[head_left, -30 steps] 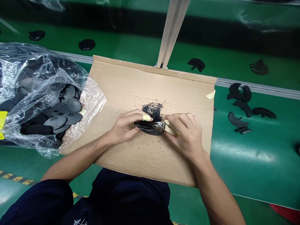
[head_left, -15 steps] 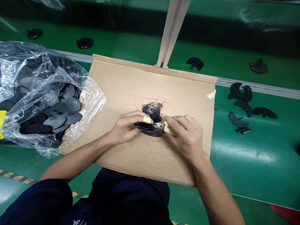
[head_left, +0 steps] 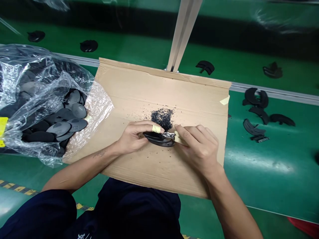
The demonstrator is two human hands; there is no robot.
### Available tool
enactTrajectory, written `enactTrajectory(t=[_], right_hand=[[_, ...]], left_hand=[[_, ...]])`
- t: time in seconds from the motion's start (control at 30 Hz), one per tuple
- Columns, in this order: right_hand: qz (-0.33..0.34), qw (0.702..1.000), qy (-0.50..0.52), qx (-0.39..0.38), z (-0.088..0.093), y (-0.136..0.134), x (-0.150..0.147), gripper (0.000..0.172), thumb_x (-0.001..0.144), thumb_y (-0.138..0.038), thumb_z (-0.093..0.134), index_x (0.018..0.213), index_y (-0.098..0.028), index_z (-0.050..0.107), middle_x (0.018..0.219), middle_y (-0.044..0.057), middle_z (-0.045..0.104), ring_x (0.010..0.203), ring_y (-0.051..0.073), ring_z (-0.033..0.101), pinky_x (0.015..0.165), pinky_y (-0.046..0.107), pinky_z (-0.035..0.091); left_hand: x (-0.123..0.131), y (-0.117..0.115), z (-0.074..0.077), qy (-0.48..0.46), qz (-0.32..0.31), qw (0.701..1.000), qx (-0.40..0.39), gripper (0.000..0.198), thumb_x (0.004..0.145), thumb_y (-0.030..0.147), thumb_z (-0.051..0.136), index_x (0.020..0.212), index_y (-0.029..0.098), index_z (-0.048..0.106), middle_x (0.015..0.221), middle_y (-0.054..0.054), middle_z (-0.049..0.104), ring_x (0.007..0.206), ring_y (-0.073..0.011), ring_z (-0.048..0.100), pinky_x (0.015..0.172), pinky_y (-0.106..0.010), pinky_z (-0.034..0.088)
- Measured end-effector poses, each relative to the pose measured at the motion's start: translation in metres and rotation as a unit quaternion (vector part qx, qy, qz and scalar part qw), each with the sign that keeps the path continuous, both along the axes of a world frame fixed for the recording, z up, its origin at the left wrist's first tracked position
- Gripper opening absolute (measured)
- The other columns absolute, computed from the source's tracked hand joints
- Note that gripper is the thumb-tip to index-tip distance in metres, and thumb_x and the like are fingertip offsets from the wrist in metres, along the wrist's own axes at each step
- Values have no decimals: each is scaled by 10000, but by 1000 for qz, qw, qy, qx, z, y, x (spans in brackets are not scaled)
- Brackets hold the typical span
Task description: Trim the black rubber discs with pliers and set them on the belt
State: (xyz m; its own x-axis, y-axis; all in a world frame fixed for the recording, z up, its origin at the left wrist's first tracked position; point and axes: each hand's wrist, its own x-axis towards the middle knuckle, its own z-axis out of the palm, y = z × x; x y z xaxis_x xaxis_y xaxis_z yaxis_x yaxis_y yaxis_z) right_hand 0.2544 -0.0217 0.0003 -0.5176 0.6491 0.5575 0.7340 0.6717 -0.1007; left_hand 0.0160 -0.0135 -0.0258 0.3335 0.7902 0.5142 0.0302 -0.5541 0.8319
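Note:
My left hand (head_left: 133, 136) is closed on a black oval plastic part (head_left: 159, 140), its thumb wrapped in pale tape. In my right hand (head_left: 200, 146) is a pair of nippers (head_left: 169, 135) with cream-coloured handles. The metal jaws lie against the upper edge of the black part; whether they bite on it I cannot tell. A heap of tiny black plastic scraps (head_left: 162, 117) is just beyond my hands on the cardboard sheet (head_left: 129, 86).
At the left, a clear plastic bag (head_left: 50, 83) holds many black oval parts (head_left: 58, 128). Several curved black pieces (head_left: 259, 114) lie on the green table (head_left: 269, 179) at the right. A metal post (head_left: 183, 36) rises behind the cardboard; more black parts (head_left: 205, 67) lie beyond it.
My right hand has shifted slightly right and down with the nippers. The black part has tilted a little; my left hand still grips it.

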Motion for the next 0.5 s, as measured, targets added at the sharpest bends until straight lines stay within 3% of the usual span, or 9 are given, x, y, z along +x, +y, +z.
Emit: enactTrajectory(t=[0.13, 0.3, 0.5], right_hand=[[2, 1000, 9, -16, 0, -2, -1, 129, 979, -132, 614, 1046, -162, 719, 752, 16, 716, 652, 134, 541, 609, 303, 388], [20, 993, 75, -93, -4, -1, 1, 117, 1004, -245, 628, 1017, -176, 722, 785, 17, 720, 672, 124, 586, 649, 279, 432], [-54, 998, -7, -23, -11, 5, 1, 129, 985, -230, 629, 1097, -205, 689, 826, 29, 711, 738, 172, 509, 665, 334, 324]], left_hand=[[0, 1, -1, 4, -1, 1000, -5, 293, 890, 18, 660, 1115, 180, 756, 1047, -82, 799, 969, -157, 761, 845, -278, 637], [-1, 2, 2, 25, 13, 1000, 5, 265, 912, 47, 646, 1120, 179, 742, 1032, -85, 783, 974, -158, 743, 841, -289, 629], [-3, 2, 5, 76, 1, 997, 9, 257, 914, 154, 711, 1169, 175, 722, 1016, -81, 755, 931, -157, 705, 786, -283, 601]])
